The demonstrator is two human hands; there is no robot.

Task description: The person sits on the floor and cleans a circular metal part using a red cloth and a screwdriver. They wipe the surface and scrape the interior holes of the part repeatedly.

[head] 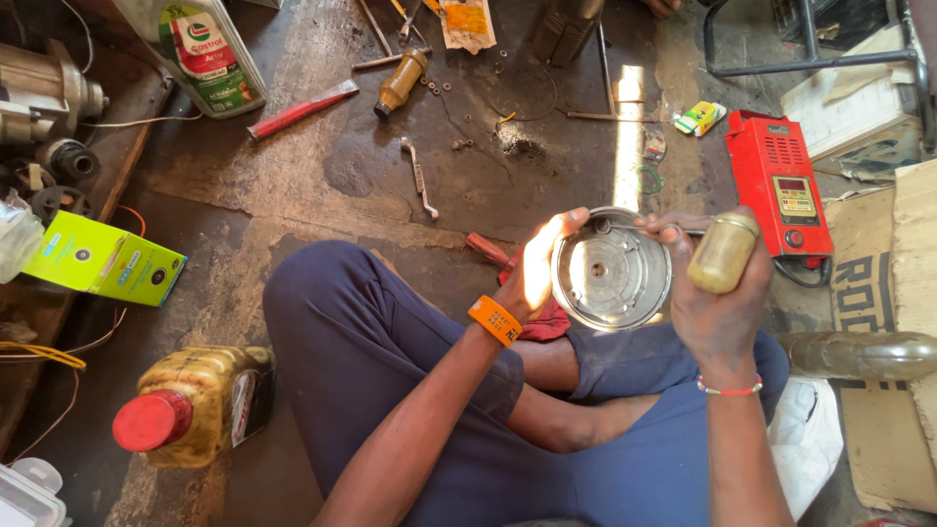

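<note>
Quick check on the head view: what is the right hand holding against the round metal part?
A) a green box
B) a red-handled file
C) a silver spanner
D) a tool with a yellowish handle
D: the right hand grips a yellow-handled tool whose shaft reaches to the rim of the round metal cover, which the left hand steadies.

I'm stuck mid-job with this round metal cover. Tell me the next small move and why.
Probably turn the screwdriver gently. The right hand grips its yellow handle, the shaft reaches the rim of the metal cover, and the left hand braces the cover from the other side.
</note>
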